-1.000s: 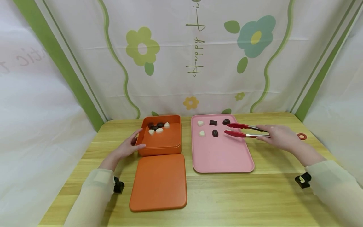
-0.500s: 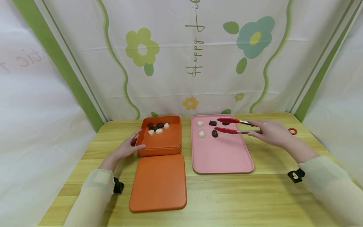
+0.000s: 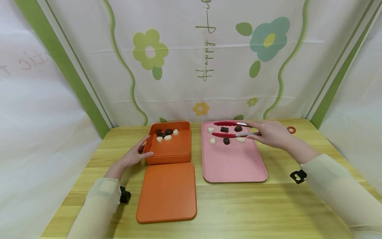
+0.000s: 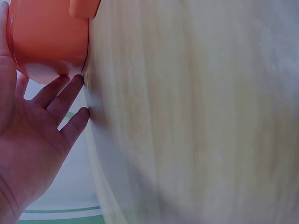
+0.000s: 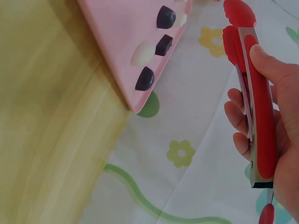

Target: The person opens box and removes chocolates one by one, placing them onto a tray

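Right hand (image 3: 270, 133) grips tongs (image 3: 225, 135) over pink tray (image 3: 232, 166); left hand (image 3: 132, 156) at orange box (image 3: 168, 160)

Right fingers and thumb wrap the tongs: metal arms, red scalloped ends, 2 jaws parted. Dark rectangular chocolate (image 3: 224, 129) appears between the jaws in head view, not visibly pinched; white heart-shaped chocolate (image 3: 211, 130) just beyond the tips. Tray: flat, smooth, rounded corners, low rim. Left hand spread, thumb and fingertips touching the box, clasping nothing. Box: smooth, squarish, more chocolates inside. Matching flat lid (image 3: 167, 192) in front, on wood-grain tabletop (image 3: 229, 209).
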Available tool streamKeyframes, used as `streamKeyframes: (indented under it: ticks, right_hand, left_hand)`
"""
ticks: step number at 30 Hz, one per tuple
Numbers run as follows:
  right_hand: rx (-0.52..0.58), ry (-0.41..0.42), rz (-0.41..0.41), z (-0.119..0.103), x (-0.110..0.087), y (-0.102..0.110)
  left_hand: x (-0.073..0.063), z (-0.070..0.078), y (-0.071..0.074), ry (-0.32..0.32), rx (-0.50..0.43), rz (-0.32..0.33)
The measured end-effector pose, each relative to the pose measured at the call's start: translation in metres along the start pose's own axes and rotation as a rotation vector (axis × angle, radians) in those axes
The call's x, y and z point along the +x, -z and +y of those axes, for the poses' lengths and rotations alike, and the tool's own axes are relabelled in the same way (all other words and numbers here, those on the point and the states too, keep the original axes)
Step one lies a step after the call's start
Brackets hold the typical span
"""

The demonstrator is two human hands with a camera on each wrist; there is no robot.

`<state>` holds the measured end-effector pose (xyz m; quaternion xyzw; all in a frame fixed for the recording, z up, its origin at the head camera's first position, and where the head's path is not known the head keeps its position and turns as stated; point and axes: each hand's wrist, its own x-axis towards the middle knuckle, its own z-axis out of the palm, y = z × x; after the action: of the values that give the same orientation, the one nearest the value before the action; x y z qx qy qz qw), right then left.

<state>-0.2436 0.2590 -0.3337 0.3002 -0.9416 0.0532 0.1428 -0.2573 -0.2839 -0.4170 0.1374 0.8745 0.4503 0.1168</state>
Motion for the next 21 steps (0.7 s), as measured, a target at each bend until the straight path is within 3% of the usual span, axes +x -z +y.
streamKeyframes:
  ticks: [12,21]
  right_hand:
    - [0.021,0.116,0.011,-0.027,0.039,-0.002]
    - [0.05,0.129,-0.017,-0.048,0.066,-0.011]
  left_hand:
    - [0.0,0.001,0.0,0.01,-0.011,-0.01]
    - [-0.001,0.002,0.0,0.018,-0.01,-0.002]
